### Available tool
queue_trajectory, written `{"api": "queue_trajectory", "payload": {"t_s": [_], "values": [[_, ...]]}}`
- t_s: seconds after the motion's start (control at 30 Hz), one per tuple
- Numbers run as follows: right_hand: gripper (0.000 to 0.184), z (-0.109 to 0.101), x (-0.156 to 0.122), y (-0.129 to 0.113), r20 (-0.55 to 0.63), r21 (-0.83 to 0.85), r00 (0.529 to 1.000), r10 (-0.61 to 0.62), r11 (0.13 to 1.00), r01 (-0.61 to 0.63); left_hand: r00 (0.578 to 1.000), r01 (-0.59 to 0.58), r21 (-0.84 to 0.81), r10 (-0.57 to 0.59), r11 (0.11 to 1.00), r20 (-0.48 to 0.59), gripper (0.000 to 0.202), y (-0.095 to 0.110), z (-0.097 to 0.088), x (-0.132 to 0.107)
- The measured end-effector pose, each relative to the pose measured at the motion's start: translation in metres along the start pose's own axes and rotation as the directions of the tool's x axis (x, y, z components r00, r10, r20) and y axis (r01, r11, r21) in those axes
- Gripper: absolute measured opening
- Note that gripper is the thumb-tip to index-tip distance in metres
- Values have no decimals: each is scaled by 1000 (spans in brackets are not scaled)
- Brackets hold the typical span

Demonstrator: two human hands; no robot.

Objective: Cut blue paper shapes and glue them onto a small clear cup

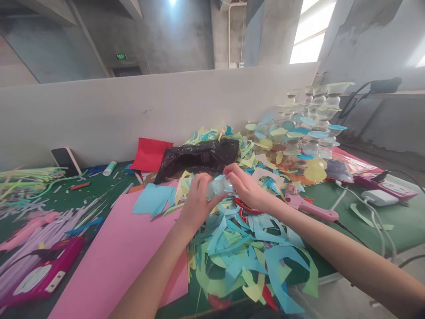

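Head view first: what did the two hands have between them?

"A clear plastic piece (pixel 219 187), held up over the paper scraps near the middle of the counter (pixel 392 235). The left hand (pixel 199 199) had one side of it and the right hand (pixel 244 186) had the other."

"And the fingers (pixel 232 170)?"

"Curled and clamped on the plastic from both sides, not apart. They hid part of it, so I couldn't tell its exact shape."

"What lay just beneath?"

"Red-handled scissors (pixel 244 206), right under the right hand and partly buried in a heap of blue and green paper scraps (pixel 239 252). To the left was a pink card sheet (pixel 113 252) with a pale blue paper square (pixel 153 199) on it. Past the hands sat a black plastic bag (pixel 195 157) and a red paper sheet (pixel 151 154)."

"Farther out?"

"On the right, a pink-handled tool (pixel 308 206) with a black cord (pixel 348 230), and tall stacks of clear plastic pieces with coloured paper discs (pixel 308 128) by the wall."

"What could have gone wrong?"

"Too hard a squeeze could have cracked the thin plastic or made it slip, and it could have vanished among the scraps. A hand groping after it could have met the scissors' blades. A careless right forearm could have snagged the cord, and one bump could have toppled the stacks."
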State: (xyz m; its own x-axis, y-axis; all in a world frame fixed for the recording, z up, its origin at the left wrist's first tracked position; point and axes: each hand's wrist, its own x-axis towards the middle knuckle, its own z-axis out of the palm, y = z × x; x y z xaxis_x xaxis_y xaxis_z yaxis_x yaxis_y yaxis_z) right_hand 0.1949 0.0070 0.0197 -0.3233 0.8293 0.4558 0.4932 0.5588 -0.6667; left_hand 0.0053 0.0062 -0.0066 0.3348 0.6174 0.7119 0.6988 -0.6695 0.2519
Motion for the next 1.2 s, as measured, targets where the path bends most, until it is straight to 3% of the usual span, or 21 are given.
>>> {"api": "queue_trajectory", "payload": {"t_s": [0.13, 0.33, 0.97, 1.2], "values": [[36, 0, 0, 1, 3, -79, 1000, 3, 997, -3, 995, 70, -61, -66, 996, 71, 39, 0, -1, -1], [37, 1, -1, -2, 36, -184, 999, 32, 983, -24, 1000, -5, -75, 7, 997, 19, 31, 0, -2, 0], [34, 6, -4, 1, -1, -166, 1000, 7, 986, -7, 992, 127, -128, -125, 984, 27, 43, 8, 1, -5], [33, 10, -6, 1, -17, -183, 1000, 16, 983, -19, 994, 108, -125, -107, 986, 16, 44, 8, 3, -5]]}}
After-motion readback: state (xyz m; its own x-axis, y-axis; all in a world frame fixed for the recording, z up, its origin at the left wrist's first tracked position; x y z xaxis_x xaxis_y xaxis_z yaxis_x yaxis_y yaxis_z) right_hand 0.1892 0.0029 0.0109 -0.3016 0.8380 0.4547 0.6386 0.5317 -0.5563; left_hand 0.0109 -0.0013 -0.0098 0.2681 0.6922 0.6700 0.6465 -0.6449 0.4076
